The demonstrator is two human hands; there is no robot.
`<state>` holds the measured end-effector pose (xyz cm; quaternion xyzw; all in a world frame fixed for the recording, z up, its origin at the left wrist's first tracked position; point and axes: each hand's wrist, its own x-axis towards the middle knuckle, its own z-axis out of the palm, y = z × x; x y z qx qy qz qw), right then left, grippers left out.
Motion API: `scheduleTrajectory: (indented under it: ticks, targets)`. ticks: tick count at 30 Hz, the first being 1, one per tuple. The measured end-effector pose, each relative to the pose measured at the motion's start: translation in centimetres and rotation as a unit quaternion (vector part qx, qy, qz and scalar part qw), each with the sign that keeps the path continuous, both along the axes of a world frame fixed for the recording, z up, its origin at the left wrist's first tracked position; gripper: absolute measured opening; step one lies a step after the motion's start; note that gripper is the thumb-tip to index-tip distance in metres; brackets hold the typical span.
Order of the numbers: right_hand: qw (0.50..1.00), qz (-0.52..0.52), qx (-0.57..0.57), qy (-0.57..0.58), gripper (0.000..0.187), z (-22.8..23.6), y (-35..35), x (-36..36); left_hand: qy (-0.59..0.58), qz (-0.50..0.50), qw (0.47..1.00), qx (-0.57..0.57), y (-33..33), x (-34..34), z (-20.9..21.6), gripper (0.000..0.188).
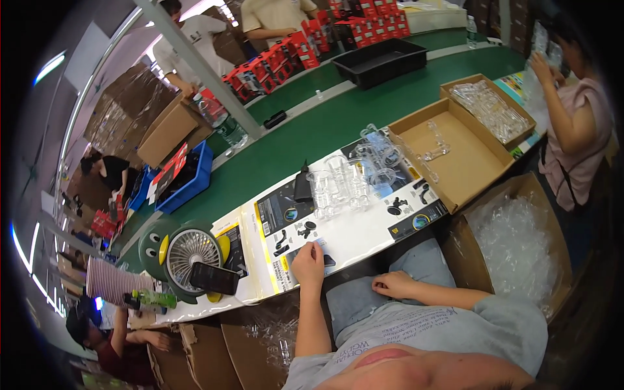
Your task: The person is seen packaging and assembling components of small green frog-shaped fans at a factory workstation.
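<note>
My left hand point(309, 263) rests at the near edge of the table on a printed sheet point(270, 244), its fingers curled together; nothing shows in them. On my thigh lies my right hand point(393, 285), loosely closed and with nothing visible in it. Beyond the left hand, a group of clear plastic parts point(338, 185) stands on the sheet, with more clear parts point(380, 156) stacked behind to the right. A small black object point(303, 186) with a pointed tip is just left of them.
To the left are a green animal-shaped fan point(153, 250), a phone point(214, 278) leaning on it and stacked cups point(117, 284). A cardboard tray point(465, 169) with a few clear parts sits right, above a carton of clear bags point(513, 240). Co-workers surround the green table point(273, 156).
</note>
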<state>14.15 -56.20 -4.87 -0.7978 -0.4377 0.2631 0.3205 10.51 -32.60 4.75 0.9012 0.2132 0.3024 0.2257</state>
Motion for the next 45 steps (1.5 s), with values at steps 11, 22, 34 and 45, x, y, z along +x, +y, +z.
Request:
scheduleTrajectory:
  ticks: [11,22,34,45]
  targets:
    - [1.0,-0.014,0.009,-0.004,0.017,0.5,0.3,0.1,0.009,-0.016,1.0,0.003,-0.2,-0.3,0.5,0.023]
    - [0.999,-0.002,0.014,-0.031,0.019,0.2,0.6,0.1,0.01,-0.021,1.0,0.016,0.1,-0.4,0.4,0.021]
    - [0.999,-0.017,0.006,-0.038,0.017,-0.1,-0.3,0.2,0.005,-0.018,1.0,0.015,-0.1,-0.5,0.4,0.022]
    - [0.998,-0.063,-0.01,0.003,0.017,-1.8,-0.7,1.9,0.007,-0.01,1.0,0.005,0.0,-0.2,0.6,0.023]
